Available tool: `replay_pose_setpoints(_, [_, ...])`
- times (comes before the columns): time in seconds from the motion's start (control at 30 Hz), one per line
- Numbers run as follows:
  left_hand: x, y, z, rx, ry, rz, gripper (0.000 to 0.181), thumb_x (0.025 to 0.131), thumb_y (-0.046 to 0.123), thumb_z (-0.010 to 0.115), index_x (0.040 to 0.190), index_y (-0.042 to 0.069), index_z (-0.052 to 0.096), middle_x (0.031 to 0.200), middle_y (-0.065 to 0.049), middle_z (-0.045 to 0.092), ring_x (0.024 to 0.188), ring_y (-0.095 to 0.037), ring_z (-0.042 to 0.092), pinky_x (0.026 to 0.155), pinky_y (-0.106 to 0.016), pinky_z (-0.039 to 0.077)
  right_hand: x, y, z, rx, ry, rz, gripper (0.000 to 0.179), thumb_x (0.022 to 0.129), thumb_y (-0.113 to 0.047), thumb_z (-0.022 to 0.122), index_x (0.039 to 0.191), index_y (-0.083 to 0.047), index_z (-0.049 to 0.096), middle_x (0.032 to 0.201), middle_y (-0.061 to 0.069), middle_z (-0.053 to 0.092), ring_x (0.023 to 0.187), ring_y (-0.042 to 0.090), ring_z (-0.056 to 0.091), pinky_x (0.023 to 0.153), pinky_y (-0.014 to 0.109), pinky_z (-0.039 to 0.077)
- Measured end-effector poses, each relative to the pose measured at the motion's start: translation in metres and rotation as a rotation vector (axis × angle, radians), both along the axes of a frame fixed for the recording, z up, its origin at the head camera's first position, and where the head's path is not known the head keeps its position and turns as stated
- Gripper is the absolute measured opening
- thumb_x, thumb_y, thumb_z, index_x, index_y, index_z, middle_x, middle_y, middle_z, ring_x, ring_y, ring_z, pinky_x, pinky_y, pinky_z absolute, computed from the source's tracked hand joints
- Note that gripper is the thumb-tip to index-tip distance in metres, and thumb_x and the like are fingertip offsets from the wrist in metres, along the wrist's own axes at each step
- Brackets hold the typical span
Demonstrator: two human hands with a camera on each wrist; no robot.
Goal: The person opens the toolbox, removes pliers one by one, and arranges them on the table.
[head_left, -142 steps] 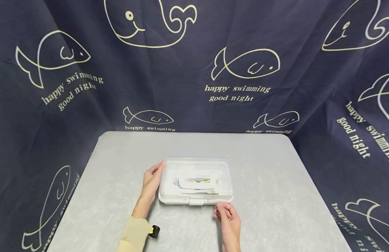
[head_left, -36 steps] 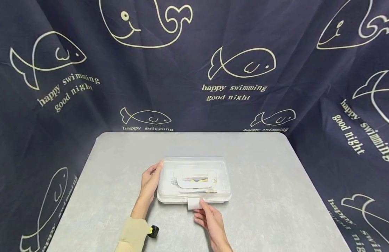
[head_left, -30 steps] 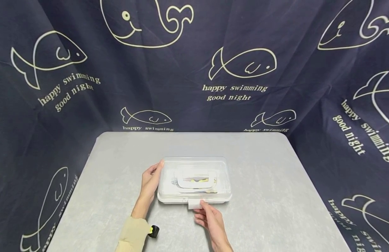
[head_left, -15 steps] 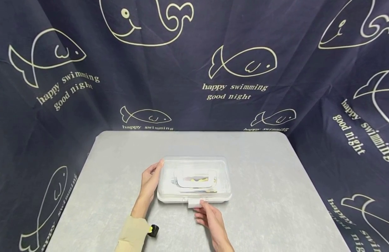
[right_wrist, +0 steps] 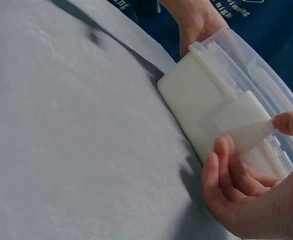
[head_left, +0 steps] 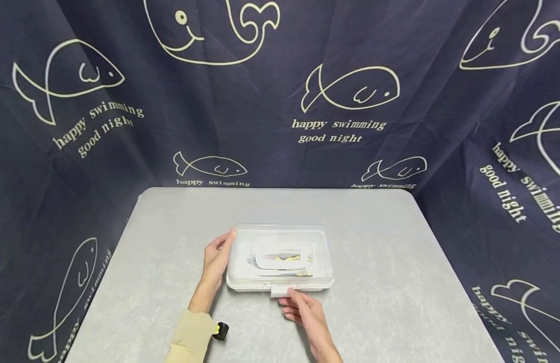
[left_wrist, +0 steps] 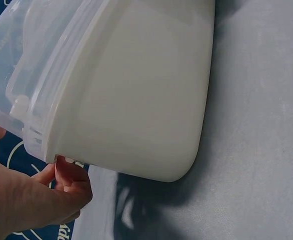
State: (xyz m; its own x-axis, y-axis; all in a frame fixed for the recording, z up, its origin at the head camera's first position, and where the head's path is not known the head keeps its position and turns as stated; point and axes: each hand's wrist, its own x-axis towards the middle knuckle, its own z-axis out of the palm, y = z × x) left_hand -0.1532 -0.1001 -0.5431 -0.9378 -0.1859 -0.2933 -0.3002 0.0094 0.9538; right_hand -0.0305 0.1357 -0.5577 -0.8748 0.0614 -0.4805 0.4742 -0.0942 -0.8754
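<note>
A white plastic storage box (head_left: 248, 287) with a clear lid (head_left: 243, 242) sits mid-table, its lid down. A white folding handle (head_left: 280, 266) lies on top, and yellow and dark items (head_left: 292, 258) show dimly through the lid. My left hand (head_left: 216, 259) holds the box's left end, fingers curled at the rim near the back corner, as the left wrist view shows. At the front, my right hand (head_left: 309, 317) pinches the white latch (right_wrist: 246, 122) by its right edge, thumb at its top and fingertips at its lower corner. The latch stands tilted out from the box wall.
The grey table (head_left: 388, 282) stretches around the box on all sides. Behind and beside it hangs a dark blue curtain (head_left: 270, 101) printed with fish and words. A black device (head_left: 221, 331) is strapped at my left wrist, next to the beige sleeve (head_left: 189, 333).
From the box's right front corner, my right hand has moved left onto the latch, which has swung outward. Over the last second the latch's lower edge has risen slightly. The left hand has stayed put.
</note>
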Motion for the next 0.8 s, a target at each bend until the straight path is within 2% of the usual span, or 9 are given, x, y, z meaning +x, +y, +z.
replay_pose_setpoints(0.17, [-0.0003, -0.0008, 0.0005, -0.009, -0.001, -0.001, 0.079, 0.094, 0.065, 0.063, 0.141, 0.002, 0.058, 0.138, -0.016, 0.058, 0.127, -0.031, 0.053, 0.109, -0.046, 0.043, -0.0021, 0.0003, -0.0004, -0.005, 0.027, -0.032, 0.044, 0.1, -0.034, 0.068, 0.117, 0.007, 0.071, 0.099, 0.012, 0.077, 0.08, 0.012, 0.07, 0.073, 0.024, 0.058])
replay_pose_setpoints(0.4, [0.0001, -0.0003, 0.0012, -0.012, 0.002, 0.008, 0.077, 0.094, 0.064, 0.063, 0.14, 0.002, 0.059, 0.136, -0.017, 0.059, 0.123, -0.03, 0.053, 0.107, -0.046, 0.044, -0.004, 0.0004, 0.0023, -0.016, 0.059, -0.051, 0.042, 0.098, -0.032, 0.071, 0.114, 0.008, 0.071, 0.101, 0.012, 0.077, 0.084, 0.011, 0.071, 0.075, 0.022, 0.058])
replay_pose_setpoints(0.8, [-0.0005, 0.0002, 0.0, -0.004, -0.006, 0.004, 0.078, 0.093, 0.066, 0.063, 0.14, 0.004, 0.059, 0.137, -0.015, 0.057, 0.125, -0.03, 0.052, 0.108, -0.045, 0.043, -0.0028, 0.0044, 0.0015, -0.035, 0.071, -0.026, 0.041, 0.097, -0.031, 0.072, 0.114, 0.007, 0.071, 0.104, 0.01, 0.077, 0.089, 0.012, 0.071, 0.081, 0.024, 0.058])
